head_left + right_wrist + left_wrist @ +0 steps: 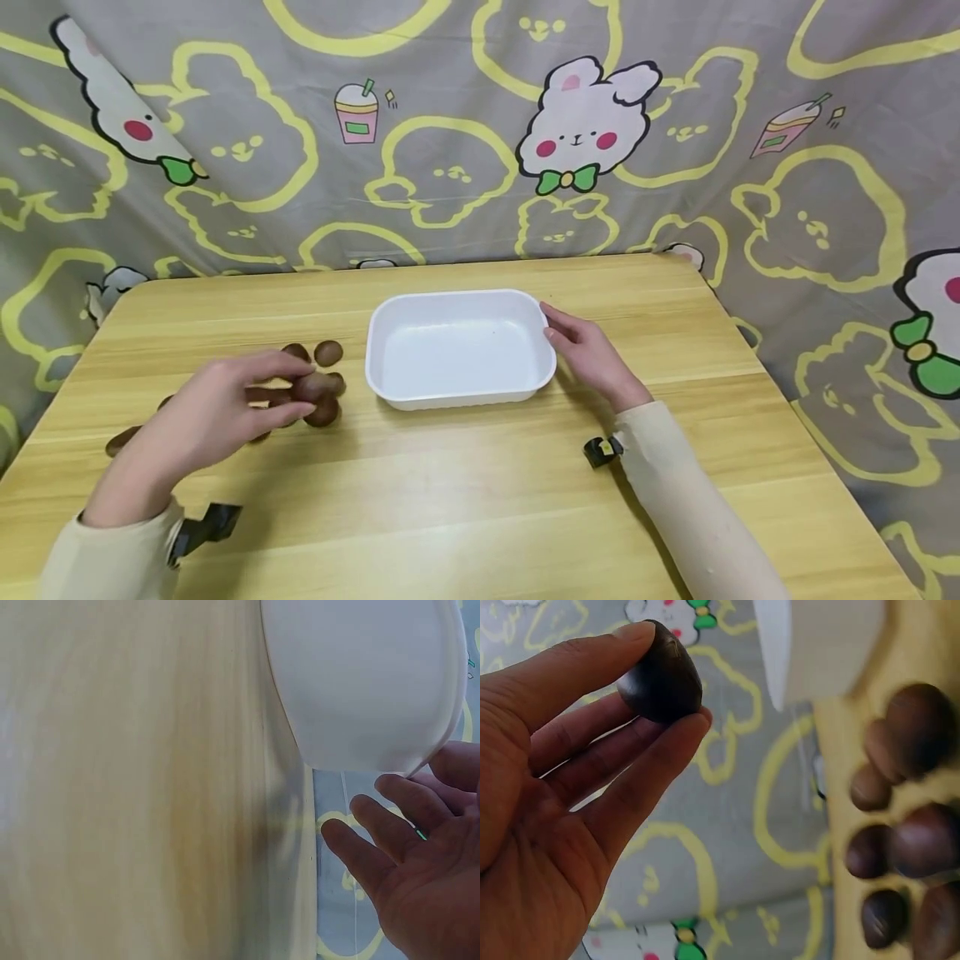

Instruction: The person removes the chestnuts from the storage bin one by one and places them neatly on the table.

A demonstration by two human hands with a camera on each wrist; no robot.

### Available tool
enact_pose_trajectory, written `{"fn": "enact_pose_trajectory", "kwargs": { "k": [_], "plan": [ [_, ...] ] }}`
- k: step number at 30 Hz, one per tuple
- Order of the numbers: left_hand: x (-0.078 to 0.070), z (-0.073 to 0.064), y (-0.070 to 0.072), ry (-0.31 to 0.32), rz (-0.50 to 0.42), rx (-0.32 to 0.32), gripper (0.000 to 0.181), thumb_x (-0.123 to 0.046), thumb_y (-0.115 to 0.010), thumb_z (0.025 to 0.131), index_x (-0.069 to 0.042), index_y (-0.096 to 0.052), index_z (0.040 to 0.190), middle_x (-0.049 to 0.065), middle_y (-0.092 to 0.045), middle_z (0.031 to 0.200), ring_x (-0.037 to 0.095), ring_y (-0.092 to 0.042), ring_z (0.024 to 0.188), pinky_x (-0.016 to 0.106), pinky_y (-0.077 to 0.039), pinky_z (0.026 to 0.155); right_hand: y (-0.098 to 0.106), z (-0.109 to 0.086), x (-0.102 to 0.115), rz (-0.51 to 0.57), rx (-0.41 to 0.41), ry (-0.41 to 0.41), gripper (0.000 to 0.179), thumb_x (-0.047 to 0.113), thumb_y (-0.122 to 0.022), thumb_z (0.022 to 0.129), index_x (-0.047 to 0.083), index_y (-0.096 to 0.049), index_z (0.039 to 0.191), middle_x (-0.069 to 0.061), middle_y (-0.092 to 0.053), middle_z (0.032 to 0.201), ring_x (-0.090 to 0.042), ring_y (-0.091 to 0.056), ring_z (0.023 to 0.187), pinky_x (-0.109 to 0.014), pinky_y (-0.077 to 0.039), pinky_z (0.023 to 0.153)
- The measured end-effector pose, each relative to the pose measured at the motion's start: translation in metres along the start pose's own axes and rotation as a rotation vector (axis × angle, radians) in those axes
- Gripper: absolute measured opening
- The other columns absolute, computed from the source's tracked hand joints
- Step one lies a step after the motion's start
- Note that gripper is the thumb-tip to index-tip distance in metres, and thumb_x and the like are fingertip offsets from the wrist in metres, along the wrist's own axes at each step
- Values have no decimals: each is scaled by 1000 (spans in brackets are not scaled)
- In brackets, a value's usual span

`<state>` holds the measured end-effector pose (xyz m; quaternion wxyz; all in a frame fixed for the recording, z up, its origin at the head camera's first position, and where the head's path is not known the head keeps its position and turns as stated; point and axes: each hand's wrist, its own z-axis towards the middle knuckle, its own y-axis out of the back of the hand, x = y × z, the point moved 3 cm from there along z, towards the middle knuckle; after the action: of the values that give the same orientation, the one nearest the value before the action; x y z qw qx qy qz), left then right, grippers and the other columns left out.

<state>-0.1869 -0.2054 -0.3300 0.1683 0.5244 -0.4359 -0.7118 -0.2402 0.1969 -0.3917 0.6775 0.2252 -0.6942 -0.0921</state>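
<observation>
My left hand (pixel 213 408) pinches a chestnut (pixel 664 675) between thumb and fingertips, raised over the table. It is dark brown, smooth and shiny. More brown chestnuts (pixel 327 353) lie on the table beneath and around this hand, which hides some of them. At the middle of the table stands a white plastic tray (pixel 450 402), rectangular with rounded corners, its inside bare. My right hand (pixel 592 354) holds the tray's right end, thumb and forefinger at the rim. In the right wrist view the other fingers (pixel 360 855) stretch out loosely below the tray's corner.
The wooden table (pixel 465 508) has its far edge against a grey cloth (pixel 450 83) printed with yellow outlines and cartoon rabbits. A few chestnuts lie farther left, partly behind the left wrist. Black camera straps (pixel 202 533) sit at both wrists.
</observation>
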Motion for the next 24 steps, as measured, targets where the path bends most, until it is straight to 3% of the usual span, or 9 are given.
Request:
{"fn": "enact_pose_trajectory", "kwargs": {
  "k": [3, 9, 15, 19, 24],
  "plan": [
    [15, -16, -4, 18, 7, -36, 32, -15, -82, 81, -13, -72, 111, 3, -67, 109, 20, -64, 99, 28, -56, 74, 0, 0, 0, -2, 0, -5, 45, 8, -47, 104, -3, -37, 147, -19, -40, 148, -31, -40, 135, -40, -34, 109],
    [40, -41, -14, -2, 172, -130, 39, -18, -88, 73, -16, -74, 109, -1, -68, 107, 12, -62, 92, 30, -52, 72, 0, 0, 3, -12, 0, -6, 45, 9, -46, 105, -3, -37, 147, -19, -39, 148, -31, -39, 136, -40, -33, 109],
    [54, -49, -27, 11, 174, -116, 36, -16, -89, 72, -18, -72, 103, -4, -68, 105, 14, -64, 91, 33, -53, 74, 1, 0, 3, -15, -3, -7, 45, 9, -46, 105, -4, -37, 147, -19, -39, 149, -30, -38, 136, -39, -33, 109],
    [57, -49, -36, 39, 189, -87, 34, -14, -88, 71, -13, -73, 101, -1, -68, 102, 23, -67, 90, 42, -54, 76, 1, 2, -1, -6, 1, -1, 45, 8, -46, 105, -4, -36, 147, -19, -39, 148, -31, -38, 136, -39, -34, 109],
    [58, -46, -46, 63, 212, -26, 31, -13, -88, 71, -6, -72, 97, 3, -65, 95, 28, -66, 85, 48, -54, 74, -1, 11, -24, 11, -2, 0, 46, 12, -47, 105, 2, -38, 148, -15, -40, 149, -30, -39, 136, -40, -33, 109]
  ]
}}
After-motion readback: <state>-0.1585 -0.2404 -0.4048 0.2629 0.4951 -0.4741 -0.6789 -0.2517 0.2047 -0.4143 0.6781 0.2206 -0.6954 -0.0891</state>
